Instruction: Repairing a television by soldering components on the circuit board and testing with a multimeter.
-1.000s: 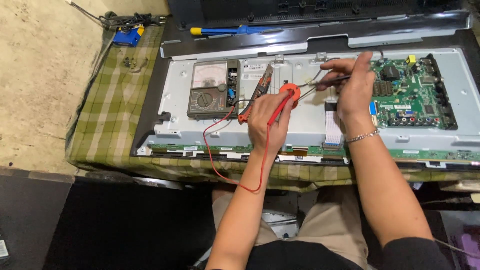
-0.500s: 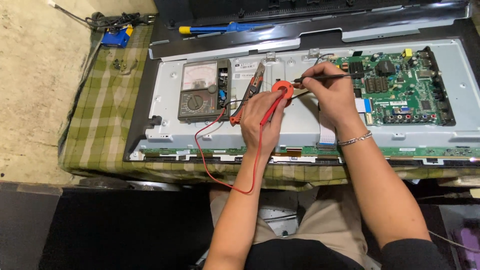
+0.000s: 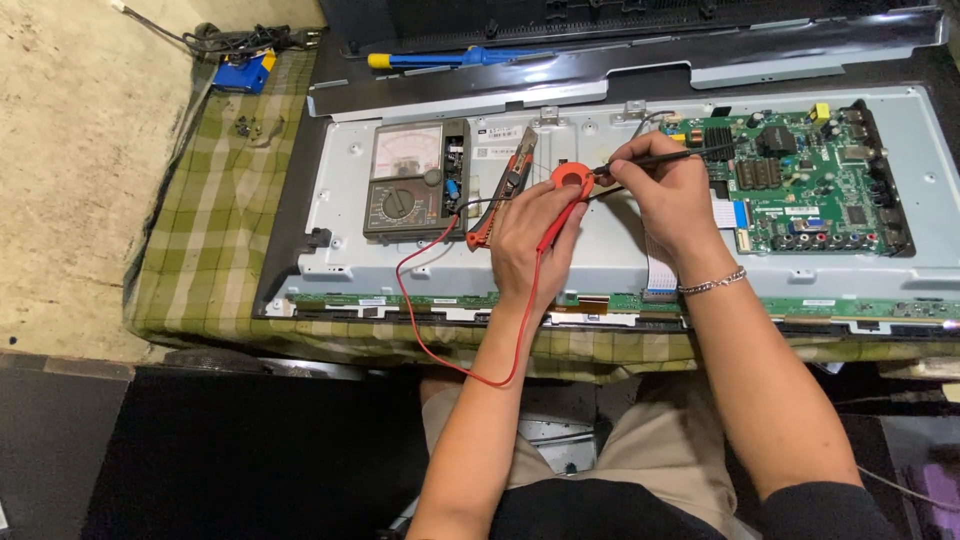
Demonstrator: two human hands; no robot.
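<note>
your left hand (image 3: 527, 232) grips the red probe (image 3: 553, 226) by the orange ring (image 3: 571, 180) mid-panel; your right hand (image 3: 668, 192) pinches the black probe (image 3: 668, 156) beside the green board (image 3: 800, 180).

Bare metal panel (image 3: 600, 262) near hands open; multimeter (image 3: 415, 182) blocks left.

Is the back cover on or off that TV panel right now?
Off. The metal back plate and green circuit board lie exposed, and a dark cover piece lies apart behind the panel.
</note>
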